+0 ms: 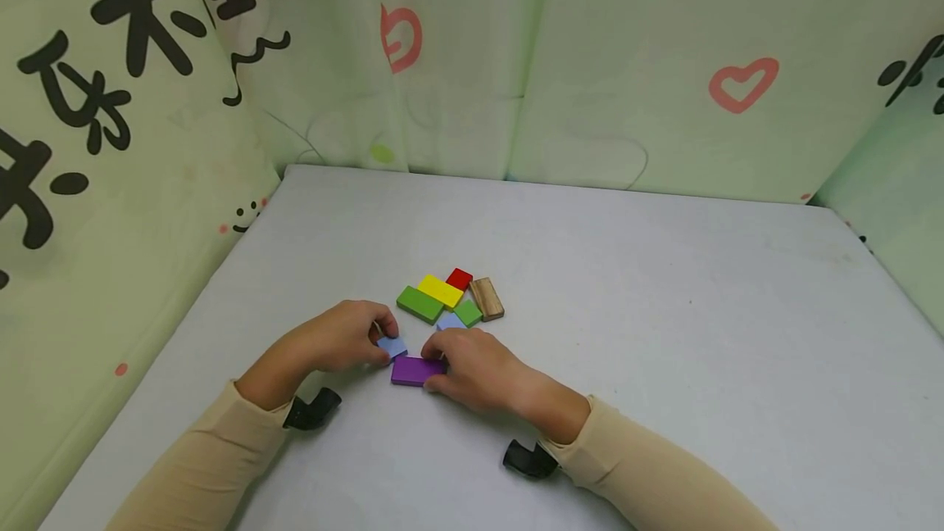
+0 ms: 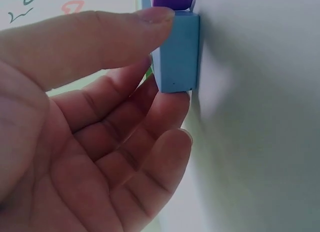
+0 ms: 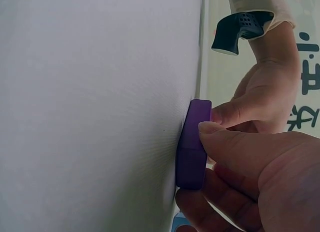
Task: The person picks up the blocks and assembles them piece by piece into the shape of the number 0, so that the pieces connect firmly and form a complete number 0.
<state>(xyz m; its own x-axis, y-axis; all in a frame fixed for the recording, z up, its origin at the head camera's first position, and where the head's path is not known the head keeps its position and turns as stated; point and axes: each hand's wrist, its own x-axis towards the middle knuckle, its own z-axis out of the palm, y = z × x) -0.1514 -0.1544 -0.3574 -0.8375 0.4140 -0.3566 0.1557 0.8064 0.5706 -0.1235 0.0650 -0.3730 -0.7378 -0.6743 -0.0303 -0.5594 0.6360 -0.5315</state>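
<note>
The left hand (image 1: 341,340) pinches a blue block (image 1: 396,347) beside the purple block (image 1: 413,371), which the right hand (image 1: 478,369) grips between thumb and fingers on the table (image 1: 664,318); pushing either too hard could skew both or jar the long green block (image 1: 419,304) beyond

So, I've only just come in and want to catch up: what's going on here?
At a white table, a person's left fingers pinch a blue block, while their right fingers hold a purple block right next to it. Just beyond, a second blue block, a small green block, a long green block, a yellow block, a red block and a wooden block lie grouped together.
</note>
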